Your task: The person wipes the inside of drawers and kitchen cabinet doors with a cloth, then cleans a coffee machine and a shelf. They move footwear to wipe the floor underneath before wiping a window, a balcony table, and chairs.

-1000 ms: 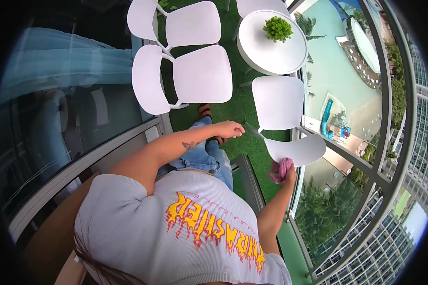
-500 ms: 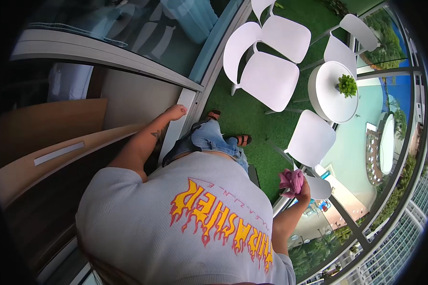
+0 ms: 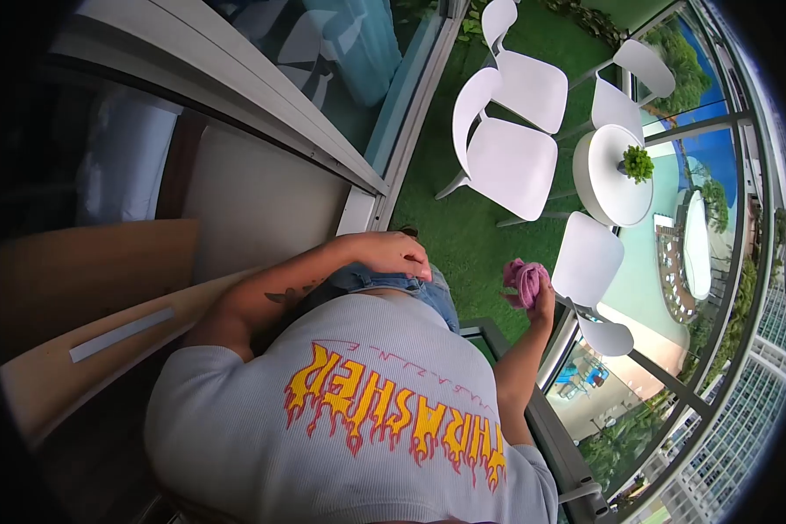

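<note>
My right hand (image 3: pixel 543 306) is closed around a crumpled pink cloth (image 3: pixel 526 281), held out to the right over the green turf floor. My left hand (image 3: pixel 397 255) is in front of my waist, just above my blue jeans (image 3: pixel 441 301), its fingers curled together and nothing visible in them. The two hands are well apart. The nearest chair (image 3: pixel 589 258) to the pink cloth is white and stands just beyond it.
More white chairs (image 3: pixel 511 166) stand around a round white table (image 3: pixel 596 179) with a small green plant (image 3: pixel 637 164). Glass railing (image 3: pixel 664 384) runs along the right. A sliding door frame (image 3: pixel 279 131) and curved wooden furniture (image 3: pixel 131 327) are at the left.
My left hand has moved from beside the door frame to the front of my waist. The right hand with the pink cloth has shifted slightly up. The view has shifted a little.
</note>
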`<state>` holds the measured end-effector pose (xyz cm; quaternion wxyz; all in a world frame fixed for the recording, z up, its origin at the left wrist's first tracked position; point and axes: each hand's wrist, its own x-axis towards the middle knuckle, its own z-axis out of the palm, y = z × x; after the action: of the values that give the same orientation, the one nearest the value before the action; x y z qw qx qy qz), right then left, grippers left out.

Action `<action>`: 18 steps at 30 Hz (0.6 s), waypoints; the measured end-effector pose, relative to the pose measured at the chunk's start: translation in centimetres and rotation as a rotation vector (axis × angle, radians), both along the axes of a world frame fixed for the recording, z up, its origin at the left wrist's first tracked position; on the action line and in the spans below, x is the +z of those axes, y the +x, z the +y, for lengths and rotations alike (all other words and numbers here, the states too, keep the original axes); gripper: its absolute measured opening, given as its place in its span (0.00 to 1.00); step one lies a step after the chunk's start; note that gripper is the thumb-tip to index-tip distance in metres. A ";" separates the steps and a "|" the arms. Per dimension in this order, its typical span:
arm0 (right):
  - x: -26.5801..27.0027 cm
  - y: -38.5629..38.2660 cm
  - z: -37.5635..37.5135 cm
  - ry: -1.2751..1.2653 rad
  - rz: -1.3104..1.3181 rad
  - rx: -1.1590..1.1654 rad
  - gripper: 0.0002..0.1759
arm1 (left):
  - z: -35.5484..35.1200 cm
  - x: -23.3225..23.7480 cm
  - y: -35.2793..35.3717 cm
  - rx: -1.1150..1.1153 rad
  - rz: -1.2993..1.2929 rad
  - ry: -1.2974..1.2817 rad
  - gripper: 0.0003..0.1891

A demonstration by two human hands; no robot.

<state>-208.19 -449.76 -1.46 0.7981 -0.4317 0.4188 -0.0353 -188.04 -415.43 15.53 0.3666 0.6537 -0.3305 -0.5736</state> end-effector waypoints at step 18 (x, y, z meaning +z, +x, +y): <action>0.4 18.0 10.7 -0.169 0.127 1.361 0.25 | 14.5 -2.3 -9.8 0.511 -0.444 -0.111 0.18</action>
<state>-190.23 -439.07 -1.04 0.5800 -0.6607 0.0963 0.4666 -197.83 -400.88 13.21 0.4527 0.8032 -0.2586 -0.2883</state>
